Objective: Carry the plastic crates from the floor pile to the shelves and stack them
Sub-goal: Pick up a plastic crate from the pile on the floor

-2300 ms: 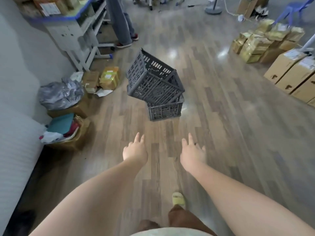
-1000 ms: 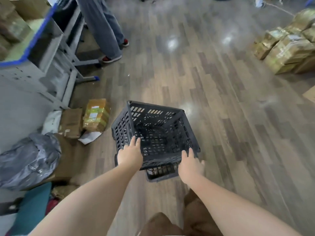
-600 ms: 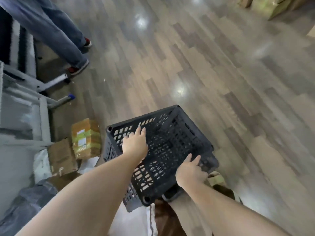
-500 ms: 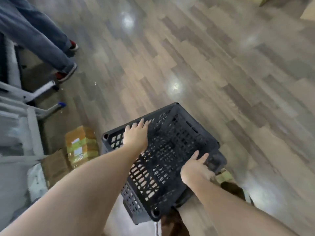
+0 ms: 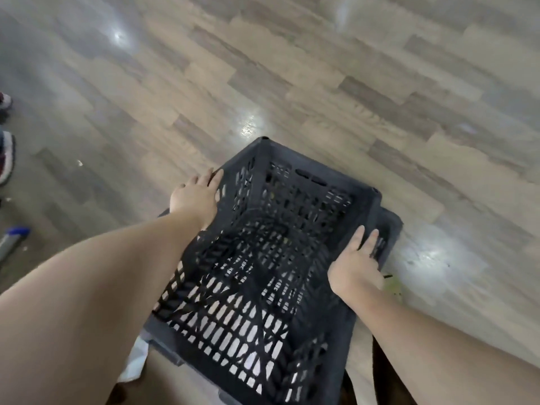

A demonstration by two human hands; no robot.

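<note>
far: bare grey-brown wood-plank floor (image 5: 321,68), open across its width | left edge: red-and-white shoes (image 5: 6,159) and a blue-tipped grey metal bar (image 5: 13,239) stand in the way | near centre: dark grey slatted plastic crate (image 5: 263,273) fills the space between both hands, left hand (image 5: 194,197), right hand (image 5: 355,266) | right: floor open

Dark crate (image 5: 263,258): near end cut off by the bottom edge. A second crate (image 5: 390,229) sits under it, only a corner and strips of rim showing; how many lie below, cannot tell. Left hand (image 5: 194,197): fingertips hidden over the crate's outer wall. Right hand (image 5: 355,268): thumb and palm hidden against the right wall. Both forearms run out of frame. Shoes (image 5: 6,159) at the left edge, cut off. Whole view motion-blurred; floor (image 5: 321,68) grain smeared.
</note>
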